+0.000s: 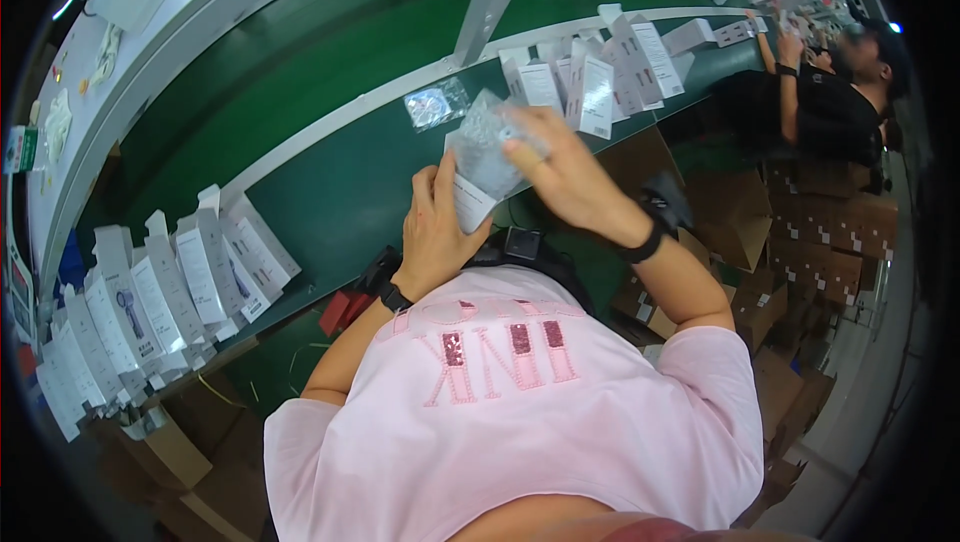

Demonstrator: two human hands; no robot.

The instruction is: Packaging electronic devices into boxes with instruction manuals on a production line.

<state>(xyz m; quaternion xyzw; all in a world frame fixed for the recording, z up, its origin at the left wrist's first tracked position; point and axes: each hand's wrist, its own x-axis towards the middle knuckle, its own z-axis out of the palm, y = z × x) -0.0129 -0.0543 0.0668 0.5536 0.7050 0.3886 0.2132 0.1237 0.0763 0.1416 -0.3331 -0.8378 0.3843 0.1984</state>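
My left hand (437, 227) is closed round the sides of a white cardboard box (472, 204) in front of my chest. Over the box's upper end lies a clear, crinkled plastic bag (485, 147), whose contents I cannot make out. My right hand (570, 177), slightly blurred, grips the bag's right side with thumb and fingers. How far the bag reaches into the box is hidden. Just beyond, a flat clear packet (430, 107) with something white and blue inside lies on the dark green bench (345, 157).
Open white boxes stand in rows at the left (130, 307) and at the right (590, 92). A metal post (495, 2) rises beyond my hands, before a green conveyor belt (330, 32). Brown cartons (725, 217) sit below right. Another person (825, 107) works far right.
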